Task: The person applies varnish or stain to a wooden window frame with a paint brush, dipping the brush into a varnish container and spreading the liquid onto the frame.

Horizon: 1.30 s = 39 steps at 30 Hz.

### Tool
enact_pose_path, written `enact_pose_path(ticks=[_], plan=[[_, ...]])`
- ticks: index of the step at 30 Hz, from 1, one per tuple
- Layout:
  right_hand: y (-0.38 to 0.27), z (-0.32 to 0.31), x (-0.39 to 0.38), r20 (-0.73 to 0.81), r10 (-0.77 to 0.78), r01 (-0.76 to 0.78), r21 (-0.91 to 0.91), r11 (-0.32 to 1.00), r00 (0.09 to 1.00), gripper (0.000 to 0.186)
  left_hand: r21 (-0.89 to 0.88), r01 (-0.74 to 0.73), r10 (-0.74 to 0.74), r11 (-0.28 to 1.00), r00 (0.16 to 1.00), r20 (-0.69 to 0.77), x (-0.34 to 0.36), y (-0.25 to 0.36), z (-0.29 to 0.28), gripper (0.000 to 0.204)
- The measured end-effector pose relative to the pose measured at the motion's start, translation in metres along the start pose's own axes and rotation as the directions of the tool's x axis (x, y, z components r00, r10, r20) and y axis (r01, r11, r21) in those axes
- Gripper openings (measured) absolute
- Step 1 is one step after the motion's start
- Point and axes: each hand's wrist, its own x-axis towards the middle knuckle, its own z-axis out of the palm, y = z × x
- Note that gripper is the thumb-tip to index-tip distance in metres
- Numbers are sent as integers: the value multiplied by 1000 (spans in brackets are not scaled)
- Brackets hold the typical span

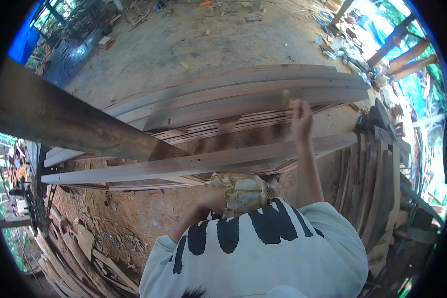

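Note:
My left hand (215, 199) holds a clear plastic container (244, 192), streaked with yellow-brown stains, close against my chest; most of its fingers are hidden. Out over the long planks, my right hand (301, 115) is closed on a short yellowish brush-like tool (286, 98), blurred, so its exact kind is unclear. Beneath that hand lies a gap between a near pale plank (223, 158) and a far group of planed planks (243, 93). Thinner wooden strips (203, 134) show in that gap.
A thick wooden post (79, 116) slants in from the left and crosses the planks. Rough boards (365, 179) are stacked at the right, with scrap wood (79, 248) at the lower left. Bottles and litter (340, 47) lie at the far right.

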Motion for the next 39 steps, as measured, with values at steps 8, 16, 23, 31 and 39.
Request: enact_pose_path(ticks=[8, 16, 23, 31, 39], plan=[[1, -5, -16, 348, -63, -52, 312, 949, 935, 15, 300, -82, -59, 950, 899, 433, 64, -83, 5, 52], [71, -120, 54, -149, -58, 20, -244, 970, 987, 15, 93, 56, -80, 994, 960, 269, 73, 1, 25, 55], [85, -113, 32, 32, -143, 146, -141, 979, 989, 28, -78, 148, -137, 986, 982, 127, 124, 76, 17, 58], [102, -193, 98, -200, 90, -98, -32, 995, 976, 29, -135, 355, -322, 925, 922, 216, 141, 104, 24, 58], [117, -180, 80, -141, 47, -46, 12, 999, 989, 29, -9, -50, 50, 999, 962, 267, 150, 54, 29, 55]])
